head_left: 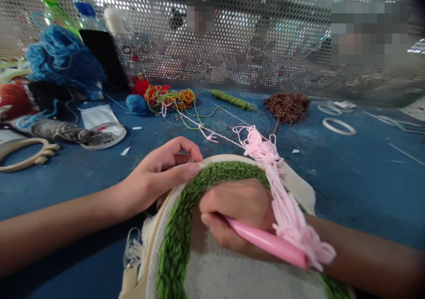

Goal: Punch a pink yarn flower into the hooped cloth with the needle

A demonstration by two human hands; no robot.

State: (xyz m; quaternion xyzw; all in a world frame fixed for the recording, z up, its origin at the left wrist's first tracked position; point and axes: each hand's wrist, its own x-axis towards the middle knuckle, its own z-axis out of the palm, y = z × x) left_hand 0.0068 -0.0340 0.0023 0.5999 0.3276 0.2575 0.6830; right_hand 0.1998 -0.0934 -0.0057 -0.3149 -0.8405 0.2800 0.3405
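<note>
My left hand [156,168] grips the upper left rim of a wooden embroidery hoop [158,228], thumb on top and fingers partly hidden behind it. Stretched in the hoop is white cloth [239,274] with a thick curved band of green yarn stitches [175,228]. My right hand [239,204] is closed round a pink-handled punch needle [265,241] just inside the band; its tip is hidden under my fingers. Pale pink yarn [282,193] lies over my right hand and wrist, and runs up past the hoop onto the table.
Blue yarn [63,55], bottles [121,42] and a dark phone [104,58] stand at the back left. Several small yarn bundles and a brown yarn heap [287,107] lie before a perforated metal screen [232,47]. Another wooden hoop [25,166] is at left; a white ring [338,126] lies right.
</note>
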